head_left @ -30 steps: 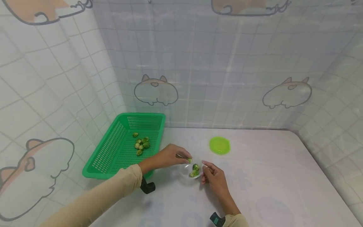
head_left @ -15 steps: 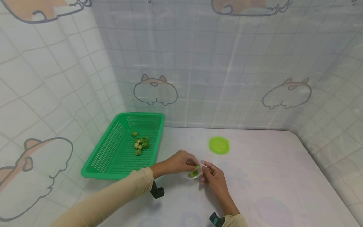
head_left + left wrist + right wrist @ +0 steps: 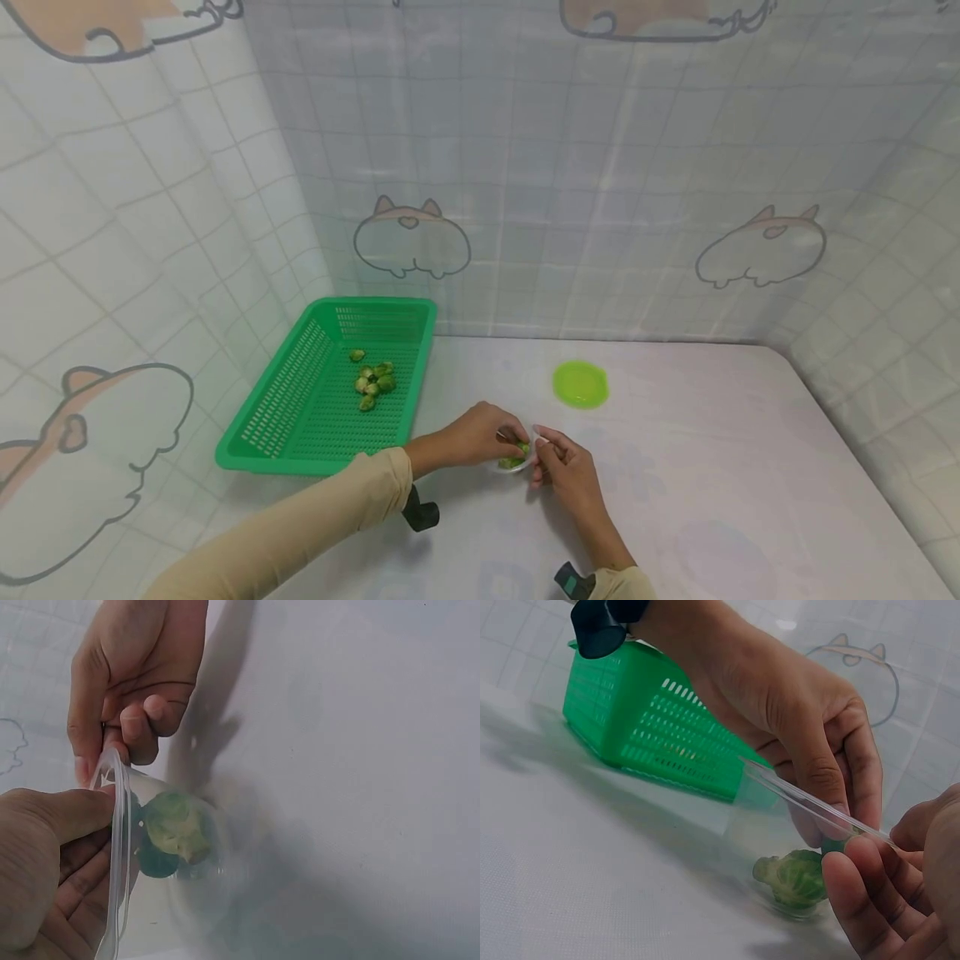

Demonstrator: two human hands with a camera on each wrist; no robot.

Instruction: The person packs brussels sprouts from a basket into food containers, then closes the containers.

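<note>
The clear plastic container sits on the table between the two hands, tilted on its side. The right hand pinches its rim between thumb and curled fingers. The left hand reaches into the container's mouth with curled fingers that close on a green piece just under the rim; the right wrist view shows the fingertips pinching it. Inside the container, at its low end, lie Brussels sprout pieces, just below the left fingertips.

Beyond the left hand and further to its left stands a green slotted basket. It holds a small cluster of sprouts near its middle. Beyond the right hand, well apart from it, a round green lid lies flat on the table.
</note>
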